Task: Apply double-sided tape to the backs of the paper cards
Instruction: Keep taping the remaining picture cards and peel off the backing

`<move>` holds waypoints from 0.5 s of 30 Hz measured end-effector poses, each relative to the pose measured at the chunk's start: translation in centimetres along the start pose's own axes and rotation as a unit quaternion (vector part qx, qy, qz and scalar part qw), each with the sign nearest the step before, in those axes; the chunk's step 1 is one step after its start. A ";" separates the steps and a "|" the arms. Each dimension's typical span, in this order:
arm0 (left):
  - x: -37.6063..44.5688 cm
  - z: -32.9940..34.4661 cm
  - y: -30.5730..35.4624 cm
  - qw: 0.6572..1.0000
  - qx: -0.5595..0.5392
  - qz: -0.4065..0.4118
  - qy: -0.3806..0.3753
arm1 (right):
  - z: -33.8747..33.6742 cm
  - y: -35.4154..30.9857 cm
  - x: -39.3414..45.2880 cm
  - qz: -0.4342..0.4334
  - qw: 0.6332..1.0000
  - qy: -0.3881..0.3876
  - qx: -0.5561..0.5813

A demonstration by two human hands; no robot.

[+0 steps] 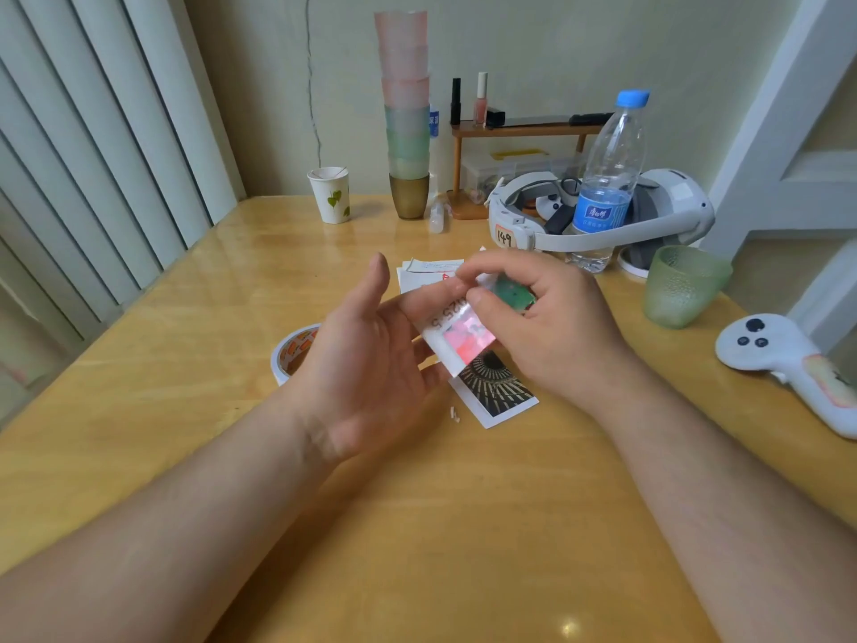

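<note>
Hands above yellow wooden desk (185, 355): left hand (366, 359) and right hand (542, 317) both pinch a white-bordered pink photo card (457, 334). White tape roll (290, 352) lies beside left wrist; black-patterned card (498, 392) lies beneath.

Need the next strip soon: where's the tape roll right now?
In the head view the tape roll lies flat on the table, left of centre, partly hidden behind the left hand, which holds a card with the right hand.
</note>
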State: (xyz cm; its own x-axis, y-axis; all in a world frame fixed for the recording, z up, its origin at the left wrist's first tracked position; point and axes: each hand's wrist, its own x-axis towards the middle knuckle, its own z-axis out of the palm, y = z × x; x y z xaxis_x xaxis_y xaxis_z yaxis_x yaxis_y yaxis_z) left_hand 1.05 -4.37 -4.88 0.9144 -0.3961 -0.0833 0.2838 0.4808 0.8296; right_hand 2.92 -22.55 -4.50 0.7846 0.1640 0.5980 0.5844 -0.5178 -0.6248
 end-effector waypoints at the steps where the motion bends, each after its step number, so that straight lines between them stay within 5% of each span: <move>1: 0.0 0.0 0.0 1.000 0.009 0.002 0.000 | 0.0 0.2 0.0 -0.011 1.000 0.003 -0.003; 15: -0.4 0.2 -0.7 0.958 0.264 0.109 0.032 | 0.4 0.8 -0.1 -0.067 0.991 0.016 -0.113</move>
State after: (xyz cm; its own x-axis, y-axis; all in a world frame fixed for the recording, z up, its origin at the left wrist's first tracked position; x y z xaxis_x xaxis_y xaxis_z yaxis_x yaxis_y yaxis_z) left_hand 0.48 -4.69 -5.34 0.9559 -0.2742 0.1050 -0.0866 0.0782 0.9932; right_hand 3.41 -22.66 -5.29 0.6938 0.2200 0.6858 0.6188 -0.6691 -0.4115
